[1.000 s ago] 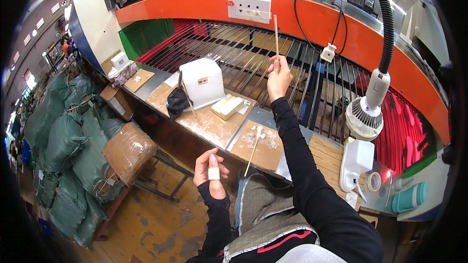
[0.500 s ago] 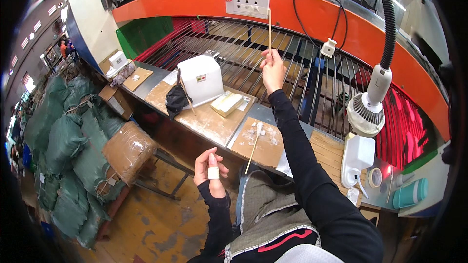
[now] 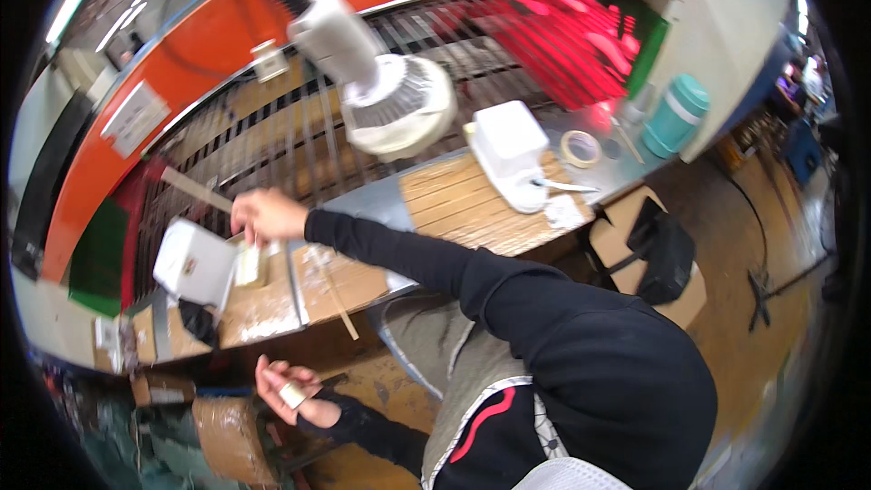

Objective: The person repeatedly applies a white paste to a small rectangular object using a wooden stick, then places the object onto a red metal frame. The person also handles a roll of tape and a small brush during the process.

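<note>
My right hand (image 3: 270, 216) is closed round one end of a thin wooden stick (image 3: 198, 191), which points up and left over the metal rods (image 3: 299, 136). Below that hand lies a pale yellow-white block (image 3: 248, 268), beside a white box-shaped container (image 3: 186, 263) with a black bag (image 3: 197, 322) against it. My left hand (image 3: 295, 392) hovers off the bench's front edge, palm up, fingers loosely bent and apart; nothing shows in it. A white wrap circles one of its digits. Another stick (image 3: 340, 301) rests across a cardboard sheet (image 3: 358, 277) bearing white bits.
A lamp (image 3: 399, 109) on a flexible neck hangs over the rods. Along the bench stand a white dispenser (image 3: 513, 159), a tape roll (image 3: 581, 149) and a teal cup (image 3: 676, 116). A dark bag (image 3: 667, 259) sits at right; a wrapped brown package (image 3: 231, 440) lies lower left.
My view has swung to the right and tilted, smearing the picture. The stick, upright against the wall socket before, now slants left in my right hand, which is above the pale block.
</note>
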### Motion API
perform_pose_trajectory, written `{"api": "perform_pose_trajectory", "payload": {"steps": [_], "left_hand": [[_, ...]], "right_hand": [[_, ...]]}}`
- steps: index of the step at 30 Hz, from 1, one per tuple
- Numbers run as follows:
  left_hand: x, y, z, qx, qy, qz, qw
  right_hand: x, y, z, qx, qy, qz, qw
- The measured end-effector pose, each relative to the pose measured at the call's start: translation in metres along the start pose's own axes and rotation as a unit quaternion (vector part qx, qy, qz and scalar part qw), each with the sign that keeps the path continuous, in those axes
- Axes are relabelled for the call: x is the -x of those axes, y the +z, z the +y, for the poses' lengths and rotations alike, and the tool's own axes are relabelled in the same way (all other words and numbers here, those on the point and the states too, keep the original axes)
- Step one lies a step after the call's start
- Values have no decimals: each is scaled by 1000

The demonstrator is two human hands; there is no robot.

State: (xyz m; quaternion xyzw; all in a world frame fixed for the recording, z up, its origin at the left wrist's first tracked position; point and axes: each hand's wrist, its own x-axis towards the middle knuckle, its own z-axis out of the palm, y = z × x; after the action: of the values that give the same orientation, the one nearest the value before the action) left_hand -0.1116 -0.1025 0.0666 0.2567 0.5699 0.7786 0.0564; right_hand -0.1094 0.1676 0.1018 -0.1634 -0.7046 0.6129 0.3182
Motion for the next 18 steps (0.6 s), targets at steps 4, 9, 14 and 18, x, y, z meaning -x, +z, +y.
{"api": "perform_pose_trajectory", "payload": {"steps": [4, 9, 14, 18], "left_hand": [[6, 5, -2, -15, 3, -22, 1000], [16, 28, -7, 28, -14, -63, 998], [41, 74, -16, 33, -17, -134, 990], [78, 106, -17, 52, -75, -169, 981]], "right_hand": [[111, -45, -14, 108, -81, -127, 983], [244, -157, -48, 294, -87, -14, 952], [367, -267, -77, 393, 20, 329, 858], [450, -330, -55, 497, 149, 569, 638]]}}
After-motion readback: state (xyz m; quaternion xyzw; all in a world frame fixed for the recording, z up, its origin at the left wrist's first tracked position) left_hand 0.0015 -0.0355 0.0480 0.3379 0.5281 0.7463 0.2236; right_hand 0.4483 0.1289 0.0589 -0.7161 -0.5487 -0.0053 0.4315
